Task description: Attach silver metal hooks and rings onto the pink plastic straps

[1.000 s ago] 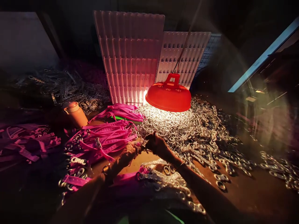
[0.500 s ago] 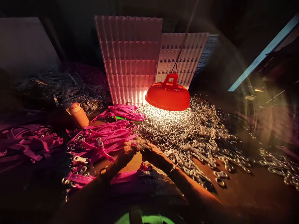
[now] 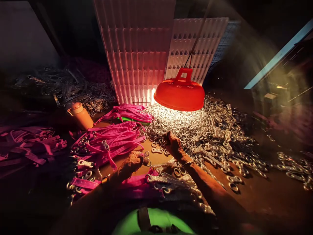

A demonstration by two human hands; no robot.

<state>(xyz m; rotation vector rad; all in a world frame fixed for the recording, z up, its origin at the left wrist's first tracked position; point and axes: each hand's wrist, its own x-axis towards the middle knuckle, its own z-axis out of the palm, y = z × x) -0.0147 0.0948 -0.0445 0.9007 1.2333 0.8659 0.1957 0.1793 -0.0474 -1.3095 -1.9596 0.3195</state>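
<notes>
My left hand (image 3: 134,162) is closed on metal rings (image 3: 147,157) that stick out past its fingertips, over the brown table (image 3: 118,162). Farther right, my right hand (image 3: 172,143) reaches to the near edge of a big pile of metal rings and chain links (image 3: 215,133). Its fingertips touch the pile, and whether they grip a ring is hidden. Pink straps (image 3: 117,140) with metal fittings lie left of my left hand. Nearer my body, linked metal pieces (image 3: 171,179) rest beside more pink straps.
An orange-red lamp (image 3: 179,94) hangs low over the pile. Ribbed panels (image 3: 137,58) stand behind. An orange bottle (image 3: 81,116) stands at the left, near dark pink straps (image 3: 31,147). More links (image 3: 295,169) lie far right.
My hands were together and have parted. My right hand has moved right and forward to the ring pile, while my left hand stays near its place with rings. The view has shifted slightly.
</notes>
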